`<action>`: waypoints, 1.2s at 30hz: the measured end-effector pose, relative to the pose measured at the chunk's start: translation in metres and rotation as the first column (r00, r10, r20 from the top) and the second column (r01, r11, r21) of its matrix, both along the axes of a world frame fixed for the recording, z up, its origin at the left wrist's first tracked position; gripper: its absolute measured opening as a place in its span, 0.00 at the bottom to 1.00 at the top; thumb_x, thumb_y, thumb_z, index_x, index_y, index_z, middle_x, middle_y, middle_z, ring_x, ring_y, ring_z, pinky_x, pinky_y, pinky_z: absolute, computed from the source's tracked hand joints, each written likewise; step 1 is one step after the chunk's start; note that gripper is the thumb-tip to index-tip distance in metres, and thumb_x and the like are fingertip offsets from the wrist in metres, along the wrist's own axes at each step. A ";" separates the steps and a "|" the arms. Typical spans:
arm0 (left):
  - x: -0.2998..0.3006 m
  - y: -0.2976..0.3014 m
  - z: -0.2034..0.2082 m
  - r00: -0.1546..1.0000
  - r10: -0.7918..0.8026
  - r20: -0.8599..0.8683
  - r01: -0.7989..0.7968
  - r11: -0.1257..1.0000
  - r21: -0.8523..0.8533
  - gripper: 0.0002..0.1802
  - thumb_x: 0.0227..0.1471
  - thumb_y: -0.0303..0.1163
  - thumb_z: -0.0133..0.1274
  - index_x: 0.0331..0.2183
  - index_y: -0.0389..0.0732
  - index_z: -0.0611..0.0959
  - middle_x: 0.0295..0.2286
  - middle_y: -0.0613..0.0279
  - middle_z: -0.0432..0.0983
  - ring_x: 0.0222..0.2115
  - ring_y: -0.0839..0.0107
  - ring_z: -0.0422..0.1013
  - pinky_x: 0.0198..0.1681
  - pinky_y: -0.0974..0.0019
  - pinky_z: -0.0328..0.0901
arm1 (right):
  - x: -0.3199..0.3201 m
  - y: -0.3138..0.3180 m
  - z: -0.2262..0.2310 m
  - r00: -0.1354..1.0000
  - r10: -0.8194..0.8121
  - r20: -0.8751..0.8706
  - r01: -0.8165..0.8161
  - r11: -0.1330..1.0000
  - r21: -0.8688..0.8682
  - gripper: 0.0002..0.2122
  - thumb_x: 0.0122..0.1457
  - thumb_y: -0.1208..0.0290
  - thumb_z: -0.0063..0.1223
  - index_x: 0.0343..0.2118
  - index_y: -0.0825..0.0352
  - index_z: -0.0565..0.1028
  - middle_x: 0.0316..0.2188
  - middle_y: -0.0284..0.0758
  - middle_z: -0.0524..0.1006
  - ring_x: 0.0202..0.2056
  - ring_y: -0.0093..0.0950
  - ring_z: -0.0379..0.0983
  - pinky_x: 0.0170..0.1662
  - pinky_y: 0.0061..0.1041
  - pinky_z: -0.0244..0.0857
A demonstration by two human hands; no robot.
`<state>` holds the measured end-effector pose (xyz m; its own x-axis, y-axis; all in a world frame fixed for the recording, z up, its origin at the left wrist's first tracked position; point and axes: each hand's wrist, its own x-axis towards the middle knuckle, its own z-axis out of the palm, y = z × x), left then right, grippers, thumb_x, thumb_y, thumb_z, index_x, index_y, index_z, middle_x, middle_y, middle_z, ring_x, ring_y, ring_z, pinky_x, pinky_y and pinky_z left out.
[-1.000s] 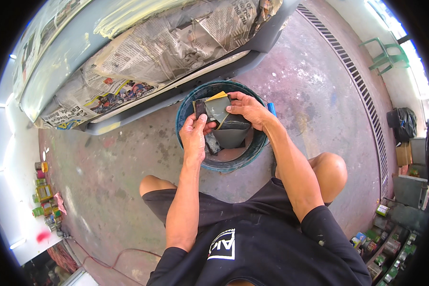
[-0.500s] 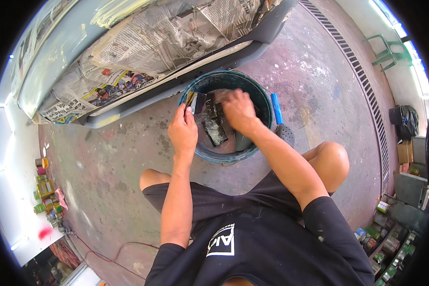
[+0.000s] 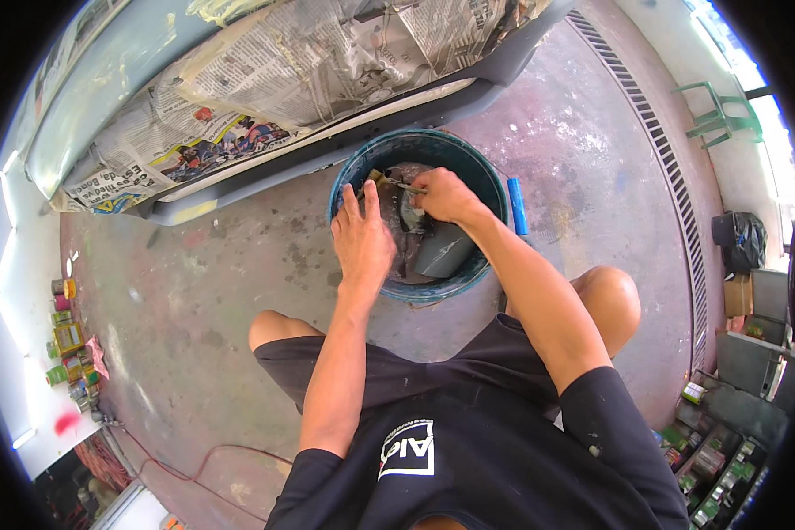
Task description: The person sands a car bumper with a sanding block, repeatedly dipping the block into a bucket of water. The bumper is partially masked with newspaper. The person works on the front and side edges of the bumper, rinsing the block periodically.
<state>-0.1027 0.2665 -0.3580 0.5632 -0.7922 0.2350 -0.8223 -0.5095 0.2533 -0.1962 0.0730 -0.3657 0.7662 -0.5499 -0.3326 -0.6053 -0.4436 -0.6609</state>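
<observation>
A dark teal bucket (image 3: 495,265) stands on the floor in front of my crossed legs. Over its left side my left hand (image 3: 365,243) is open, fingers stretched and apart, with the fingertips against a small yellowish and dark piece (image 3: 378,176). My right hand (image 3: 448,196) is closed inside the bucket, its fingers around a thin, pale strip (image 3: 408,187) that points toward the left fingertips; its kind is hard to make out. Beneath the hands lie a flat grey piece (image 3: 443,253) and several dark, wet-looking pieces, partly covered by the right hand.
Just right of the bucket lies a blue cylinder (image 3: 517,207). Beyond it, a car bumper (image 3: 468,93) is partly covered with newspaper (image 3: 265,88). A floor drain grate (image 3: 658,141) runs along the right, near a green chair (image 3: 720,115). Cans (image 3: 66,337) and a red hose (image 3: 230,449) are at left.
My left fingers have straightened and spread from their grip on the yellowish piece. My right hand, blurred before, now grips a thin strip. The grey piece shows more fully in the bucket.
</observation>
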 end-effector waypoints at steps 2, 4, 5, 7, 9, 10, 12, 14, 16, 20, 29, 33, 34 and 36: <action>-0.011 -0.005 0.001 0.962 -0.087 -0.260 0.059 0.992 -0.113 0.48 0.58 0.39 0.66 0.73 0.37 0.65 0.64 0.28 0.67 0.60 0.41 0.71 0.65 0.48 0.63 | -0.008 -0.007 0.027 0.990 -0.143 0.016 0.140 0.980 0.140 0.14 0.56 0.63 0.75 0.36 0.71 0.87 0.29 0.46 0.85 0.34 0.36 0.84 0.39 0.37 0.77; -0.020 -0.014 -0.002 0.803 -0.232 -0.549 0.037 0.939 -0.343 0.53 0.57 0.45 0.69 0.73 0.33 0.62 0.64 0.28 0.67 0.61 0.42 0.70 0.66 0.48 0.62 | -0.013 -0.011 0.043 0.976 -0.201 0.084 0.178 0.959 0.222 0.16 0.58 0.61 0.76 0.34 0.72 0.86 0.21 0.36 0.81 0.23 0.22 0.78 0.29 0.31 0.73; -0.028 -0.020 0.001 0.798 -0.232 -0.557 0.039 0.941 -0.336 0.60 0.56 0.51 0.72 0.73 0.29 0.59 0.63 0.36 0.72 0.58 0.52 0.74 0.64 0.52 0.66 | -0.017 -0.012 0.053 0.973 -0.204 0.110 0.181 0.965 0.192 0.20 0.57 0.56 0.77 0.29 0.72 0.84 0.20 0.33 0.80 0.23 0.21 0.75 0.28 0.31 0.70; -0.039 -0.028 0.007 0.563 -0.264 -0.783 -0.105 0.917 -0.384 0.58 0.56 0.48 0.71 0.73 0.27 0.60 0.62 0.37 0.72 0.58 0.53 0.74 0.63 0.56 0.68 | -0.019 -0.010 0.069 0.965 -0.239 0.111 0.223 0.965 0.141 0.23 0.54 0.53 0.79 0.27 0.73 0.83 0.19 0.36 0.78 0.22 0.24 0.72 0.29 0.33 0.68; -0.042 -0.034 0.011 0.342 -0.309 -0.888 -0.193 0.901 -0.388 0.51 0.64 0.42 0.65 0.74 0.28 0.59 0.58 0.48 0.77 0.52 0.67 0.76 0.54 0.65 0.72 | -0.022 -0.009 0.074 0.943 -0.293 0.155 0.274 0.952 0.133 0.29 0.53 0.46 0.79 0.23 0.73 0.81 0.17 0.35 0.75 0.21 0.24 0.69 0.27 0.34 0.65; -0.039 -0.034 0.011 0.223 -0.354 -0.908 -0.232 0.886 -0.402 0.48 0.66 0.41 0.62 0.74 0.29 0.59 0.56 0.51 0.78 0.50 0.69 0.77 0.52 0.66 0.73 | -0.021 -0.010 0.076 0.932 -0.327 0.160 0.300 0.939 0.168 0.30 0.54 0.43 0.77 0.23 0.73 0.81 0.17 0.34 0.75 0.21 0.24 0.69 0.27 0.34 0.65; -0.032 -0.031 0.012 -0.025 -0.434 -0.901 -0.301 0.862 -0.407 0.42 0.70 0.38 0.56 0.75 0.31 0.59 0.53 0.56 0.79 0.47 0.73 0.77 0.49 0.67 0.74 | -0.025 -0.012 0.077 0.901 -0.404 0.160 0.360 0.900 0.245 0.33 0.56 0.37 0.74 0.22 0.72 0.81 0.17 0.33 0.74 0.22 0.23 0.68 0.27 0.34 0.64; -0.027 -0.026 0.015 -0.212 -0.503 -0.838 -0.437 0.816 -0.379 0.32 0.74 0.40 0.44 0.70 0.31 0.68 0.52 0.53 0.81 0.49 0.66 0.79 0.52 0.59 0.75 | -0.023 -0.018 0.069 0.868 -0.462 0.183 0.393 0.864 0.315 0.38 0.60 0.29 0.64 0.23 0.72 0.82 0.18 0.33 0.75 0.24 0.23 0.69 0.29 0.35 0.65; -0.015 -0.020 0.020 -0.352 -0.546 -0.760 -0.532 0.785 -0.318 0.30 0.75 0.42 0.40 0.66 0.31 0.72 0.54 0.50 0.81 0.50 0.61 0.80 0.54 0.54 0.75 | -0.022 -0.020 0.068 0.837 -0.495 0.233 0.390 0.839 0.379 0.40 0.61 0.28 0.61 0.25 0.74 0.84 0.19 0.34 0.76 0.25 0.23 0.71 0.30 0.35 0.67; -0.004 -0.010 0.033 -0.410 -0.605 -0.682 -0.559 0.758 -0.336 0.31 0.72 0.46 0.41 0.63 0.32 0.74 0.57 0.45 0.80 0.55 0.53 0.79 0.59 0.45 0.72 | -0.016 -0.014 0.079 0.834 -0.492 0.250 0.380 0.841 0.386 0.40 0.65 0.30 0.58 0.32 0.78 0.86 0.24 0.39 0.81 0.30 0.26 0.76 0.38 0.34 0.73; 0.000 -0.001 0.031 -0.462 -0.644 -0.610 -0.606 0.731 -0.313 0.32 0.70 0.44 0.40 0.64 0.32 0.74 0.59 0.46 0.79 0.58 0.50 0.77 0.62 0.40 0.70 | -0.014 -0.012 0.081 0.849 -0.477 0.228 0.363 0.839 0.405 0.39 0.68 0.32 0.56 0.37 0.78 0.87 0.27 0.38 0.83 0.32 0.25 0.77 0.40 0.33 0.74; 0.002 0.002 0.031 -0.423 -0.660 -0.621 -0.593 0.720 -0.362 0.30 0.70 0.42 0.40 0.63 0.32 0.75 0.58 0.47 0.80 0.57 0.52 0.77 0.62 0.43 0.70 | -0.009 -0.010 0.080 0.862 -0.456 0.223 0.319 0.829 0.460 0.35 0.67 0.35 0.60 0.37 0.75 0.87 0.28 0.35 0.82 0.33 0.23 0.77 0.40 0.30 0.73; 0.004 0.003 0.028 -0.402 -0.668 -0.627 -0.591 0.712 -0.379 0.29 0.70 0.40 0.42 0.63 0.32 0.76 0.57 0.49 0.80 0.56 0.54 0.78 0.62 0.45 0.70 | -0.011 -0.010 0.084 0.890 -0.416 0.189 0.293 0.837 0.462 0.32 0.68 0.38 0.62 0.39 0.74 0.86 0.30 0.34 0.83 0.34 0.23 0.78 0.40 0.28 0.73; 0.002 0.002 0.028 -0.304 -0.645 -0.701 -0.564 0.715 -0.413 0.25 0.71 0.34 0.45 0.62 0.32 0.77 0.57 0.51 0.81 0.55 0.58 0.78 0.61 0.49 0.70 | -0.015 -0.012 0.082 0.912 -0.367 0.184 0.229 0.826 0.515 0.26 0.68 0.46 0.66 0.43 0.72 0.86 0.34 0.33 0.84 0.37 0.22 0.79 0.42 0.25 0.73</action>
